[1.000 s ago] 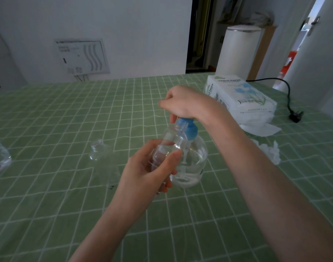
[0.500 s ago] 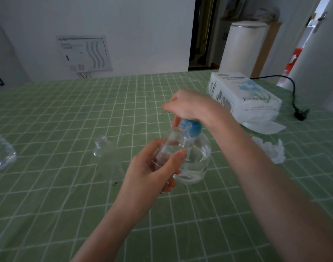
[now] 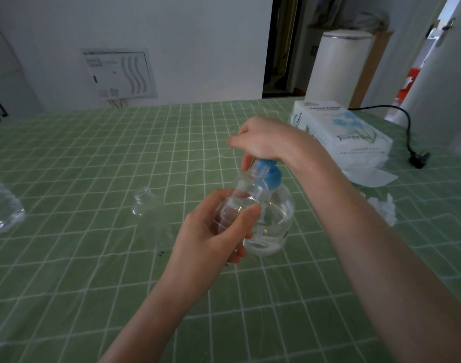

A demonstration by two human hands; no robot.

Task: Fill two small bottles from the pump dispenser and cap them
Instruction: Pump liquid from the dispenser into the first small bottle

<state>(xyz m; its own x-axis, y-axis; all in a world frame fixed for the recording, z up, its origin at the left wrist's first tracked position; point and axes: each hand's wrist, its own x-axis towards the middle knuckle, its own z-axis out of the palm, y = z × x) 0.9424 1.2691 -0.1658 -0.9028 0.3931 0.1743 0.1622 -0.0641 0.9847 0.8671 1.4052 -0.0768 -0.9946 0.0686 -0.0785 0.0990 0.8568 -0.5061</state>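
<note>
A clear round pump dispenser [image 3: 277, 218] with a blue pump head [image 3: 272, 176] stands on the green checked tablecloth, partly filled with clear liquid. My right hand [image 3: 266, 140] sits on top of the pump head, fingers curled over it. My left hand [image 3: 213, 231] grips a small clear bottle [image 3: 246, 197], holding its open neck up against the pump's spout. A second small clear bottle [image 3: 145, 205] stands uncapped on the cloth to the left. No caps are visible.
A white tissue pack [image 3: 339, 132] lies at the back right with loose tissues [image 3: 383, 208] nearby. A black power cord [image 3: 407, 132] runs behind it. Another clear plastic container [image 3: 1, 208] sits at the left edge. A white bin [image 3: 339, 66] stands beyond the table.
The hands, small bottle and dispenser keep the same grip and place. Only the camera view has shifted slightly.
</note>
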